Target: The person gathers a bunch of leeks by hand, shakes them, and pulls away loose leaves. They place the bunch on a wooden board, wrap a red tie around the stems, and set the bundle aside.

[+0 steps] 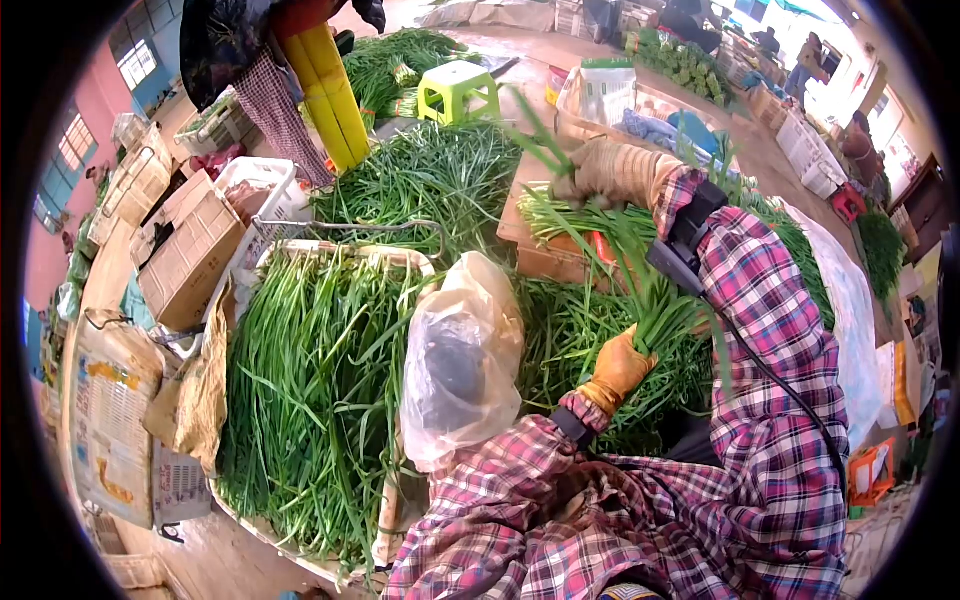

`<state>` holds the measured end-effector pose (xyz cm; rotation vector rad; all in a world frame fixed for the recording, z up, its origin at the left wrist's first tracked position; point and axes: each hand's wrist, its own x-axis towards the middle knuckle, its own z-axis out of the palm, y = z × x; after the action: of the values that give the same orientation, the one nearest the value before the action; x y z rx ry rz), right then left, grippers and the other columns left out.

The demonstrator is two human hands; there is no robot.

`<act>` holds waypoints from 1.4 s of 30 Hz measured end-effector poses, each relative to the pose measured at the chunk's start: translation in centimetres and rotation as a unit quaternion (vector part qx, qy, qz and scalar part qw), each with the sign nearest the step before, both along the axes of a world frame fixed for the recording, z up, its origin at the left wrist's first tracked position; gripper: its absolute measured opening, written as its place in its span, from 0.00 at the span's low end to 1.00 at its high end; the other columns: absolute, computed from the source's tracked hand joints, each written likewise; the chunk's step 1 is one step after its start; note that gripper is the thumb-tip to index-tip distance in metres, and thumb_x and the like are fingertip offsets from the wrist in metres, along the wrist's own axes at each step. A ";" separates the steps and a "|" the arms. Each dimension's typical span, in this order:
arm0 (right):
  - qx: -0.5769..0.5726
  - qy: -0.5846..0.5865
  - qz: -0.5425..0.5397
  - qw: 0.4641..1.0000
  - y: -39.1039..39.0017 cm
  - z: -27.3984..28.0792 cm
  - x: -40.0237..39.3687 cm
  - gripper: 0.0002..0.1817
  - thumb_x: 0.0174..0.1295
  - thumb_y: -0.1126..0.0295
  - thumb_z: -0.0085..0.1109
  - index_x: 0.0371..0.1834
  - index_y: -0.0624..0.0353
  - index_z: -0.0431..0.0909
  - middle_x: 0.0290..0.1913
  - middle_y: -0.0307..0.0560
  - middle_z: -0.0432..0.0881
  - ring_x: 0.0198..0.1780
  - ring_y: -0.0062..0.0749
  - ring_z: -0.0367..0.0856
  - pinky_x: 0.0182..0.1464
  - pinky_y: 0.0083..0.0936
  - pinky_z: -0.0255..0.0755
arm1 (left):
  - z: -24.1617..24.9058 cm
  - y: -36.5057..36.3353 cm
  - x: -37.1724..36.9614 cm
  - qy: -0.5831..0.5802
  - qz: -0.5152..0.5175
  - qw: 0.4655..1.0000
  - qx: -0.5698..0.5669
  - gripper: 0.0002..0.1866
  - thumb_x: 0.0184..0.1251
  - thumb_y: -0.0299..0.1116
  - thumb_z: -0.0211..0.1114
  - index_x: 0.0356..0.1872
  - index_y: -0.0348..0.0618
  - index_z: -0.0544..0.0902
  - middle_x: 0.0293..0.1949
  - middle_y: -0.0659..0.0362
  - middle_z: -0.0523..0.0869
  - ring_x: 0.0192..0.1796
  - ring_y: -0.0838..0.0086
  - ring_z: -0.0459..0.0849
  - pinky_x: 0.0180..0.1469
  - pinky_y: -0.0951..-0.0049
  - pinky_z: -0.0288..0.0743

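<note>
My left hand [618, 372], in an orange-tan glove, is closed round a bunch of long green leafy stalks [665, 315] that look like chives, close to my body. Farther out, my right hand [605, 175], in a brownish striped glove, is somewhat blurred. A few green stalks [540, 145] stick out from its fingers to the upper left. Beneath it lie pale stalk ends [545, 215] on a brown cardboard box [550, 262], with a bit of orange-red showing among the greens. Loose greens [570, 325] are heaped around my left hand.
A crate packed with chive-like greens [310, 390] stands at left, beside a dark object in a clear plastic bag [462, 355]. Beyond are more greens [430, 175], a green stool [458, 92] and a person's yellow-clad legs [325, 95]. A cardboard box [185, 250] sits farther left.
</note>
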<state>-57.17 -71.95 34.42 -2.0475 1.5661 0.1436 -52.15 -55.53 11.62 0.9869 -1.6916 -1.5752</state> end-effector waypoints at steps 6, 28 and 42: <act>-0.233 0.225 -0.036 0.946 0.3 0.2 2.0 0.20 0.61 0.61 0.50 0.58 0.43 0.68 0.39 0.41 0.82 0.39 0.36 0.81 0.41 0.33 0.74 | -0.3 -1.1 0.0 0.101 0.012 0.995 0.000 0.21 0.52 0.29 0.66 0.50 0.43 0.77 0.37 0.56 0.85 0.38 0.70 0.81 0.43 0.73 0.74; -0.039 0.132 -0.027 0.990 0.3 -8.3 3.1 0.15 0.45 0.60 0.63 0.31 0.60 0.81 0.26 0.49 0.81 0.28 0.40 0.78 0.34 0.35 0.73 | -3.2 -1.4 -0.5 0.077 0.010 0.995 0.062 0.18 0.52 0.28 0.66 0.46 0.40 0.77 0.35 0.57 0.84 0.35 0.70 0.80 0.42 0.70 0.74; -0.280 -0.256 0.139 0.915 13.6 1.6 5.8 0.24 0.55 0.58 0.62 0.54 0.57 0.74 0.50 0.52 0.79 0.50 0.35 0.79 0.48 0.29 0.74 | 0.7 -5.0 5.6 0.223 -0.056 0.973 0.030 0.18 0.54 0.35 0.68 0.45 0.36 0.79 0.39 0.55 0.85 0.40 0.67 0.83 0.45 0.71 0.77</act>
<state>-51.38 -58.40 36.02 -2.4562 1.0492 -0.7650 -46.59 -60.58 12.30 0.5152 -1.4095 -1.7707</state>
